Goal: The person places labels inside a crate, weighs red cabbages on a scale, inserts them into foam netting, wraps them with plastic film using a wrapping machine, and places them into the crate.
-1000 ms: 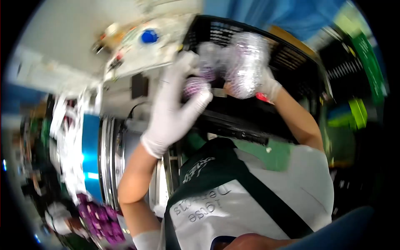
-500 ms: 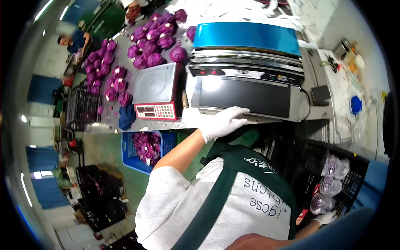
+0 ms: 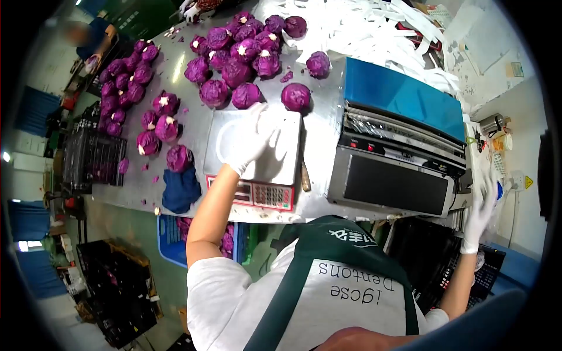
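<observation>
My left hand (image 3: 253, 143), in a white glove, reaches over the metal pan of a red digital scale (image 3: 275, 196). Its fingers are stretched out and a little blurred, just short of a red cabbage (image 3: 246, 96) behind the pan; whether they touch it I cannot tell. On the right, my white-gloved right hand (image 3: 480, 205) is raised beside the table edge with fingers apart, holding nothing. Between the hands stands a wrapping machine (image 3: 404, 96) with a blue cover and a dark plate (image 3: 395, 186). A wooden handle (image 3: 305, 176) lies between scale and machine.
Several red cabbages (image 3: 237, 71) are heaped behind the scale, others (image 3: 126, 82) at the left. A blue cloth (image 3: 180, 190) lies at the front edge. Below are a blue basket (image 3: 170, 248) and black crates (image 3: 477, 269). Another person (image 3: 96, 38) is at the far left.
My left hand has moved from the wrapping machine's front edge to above the scale. My right hand has risen from the crate with wrapped cabbages. The view has shifted, with the machine now farther right.
</observation>
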Motion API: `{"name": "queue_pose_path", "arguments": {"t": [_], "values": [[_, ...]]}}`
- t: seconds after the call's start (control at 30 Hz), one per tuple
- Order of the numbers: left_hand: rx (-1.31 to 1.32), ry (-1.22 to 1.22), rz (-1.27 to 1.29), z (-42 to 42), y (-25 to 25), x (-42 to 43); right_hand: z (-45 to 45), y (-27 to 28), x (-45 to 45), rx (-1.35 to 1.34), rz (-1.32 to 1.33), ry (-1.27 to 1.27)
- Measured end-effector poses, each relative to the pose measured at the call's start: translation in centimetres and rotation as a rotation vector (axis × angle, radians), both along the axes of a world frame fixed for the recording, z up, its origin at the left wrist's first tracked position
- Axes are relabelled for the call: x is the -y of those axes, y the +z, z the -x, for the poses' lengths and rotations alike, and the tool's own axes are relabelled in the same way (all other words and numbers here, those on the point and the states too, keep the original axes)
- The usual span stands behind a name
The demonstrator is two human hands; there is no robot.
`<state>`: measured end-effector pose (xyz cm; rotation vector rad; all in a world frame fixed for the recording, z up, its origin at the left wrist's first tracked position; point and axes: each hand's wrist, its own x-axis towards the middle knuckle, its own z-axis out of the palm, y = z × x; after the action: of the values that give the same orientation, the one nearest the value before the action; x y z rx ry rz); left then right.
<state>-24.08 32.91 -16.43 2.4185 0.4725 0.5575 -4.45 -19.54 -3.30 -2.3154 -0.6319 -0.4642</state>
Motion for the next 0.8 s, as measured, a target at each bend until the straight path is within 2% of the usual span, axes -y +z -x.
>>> {"name": "queue_pose_path", "arguments": {"t": [0.07, 0.13, 0.17, 0.23, 0.33, 0.5, 0.53, 0.6, 0.67, 0.73, 0.8], "values": [[0.058, 0.121, 0.014, -2.3, -0.4, -6.2, 0.7, 3.1, -8.3, 0.056, 0.241, 0.173], [0.069, 0.183, 0.036, -5.0, -0.4, -11.6, 0.6, 4.7, -15.2, -0.03, 0.267, 0.301], [0.052, 0.236, 0.009, -6.4, -0.9, -13.9, -0.4, 4.2, -18.0, -0.125, 0.174, 0.404], [0.002, 0.292, -0.051, -9.3, -2.0, -17.9, -2.8, 3.9, -24.7, -0.069, 0.269, 0.552], [-0.061, 0.375, -0.048, -13.4, -3.6, -22.4, -8.8, 0.1, -35.3, -0.017, 0.361, 0.765], [-0.15, 0.306, -0.061, -18.8, -3.9, -26.1, -21.0, -10.2, -57.3, 0.042, 0.443, 0.822], [-0.143, 0.289, -0.083, -19.5, -4.8, -26.8, -23.1, -12.2, -61.8, 0.128, 0.473, 0.8], [-0.124, 0.258, 0.03, -20.0, -6.5, -27.7, -25.2, -14.6, -69.0, 0.269, 0.596, 0.694], [-0.07, 0.263, -0.013, -20.0, -7.2, -27.9, -27.1, -18.3, -73.9, 0.545, 0.702, 0.625], [0.063, 0.256, 0.014, -19.7, -7.8, -28.0, -27.4, -19.9, -76.2, 0.223, 0.58, 0.674], [0.12, 0.256, 0.044, -19.2, -7.7, -28.0, -27.2, -19.7, -75.2, 0.225, 0.476, 0.689]]}}
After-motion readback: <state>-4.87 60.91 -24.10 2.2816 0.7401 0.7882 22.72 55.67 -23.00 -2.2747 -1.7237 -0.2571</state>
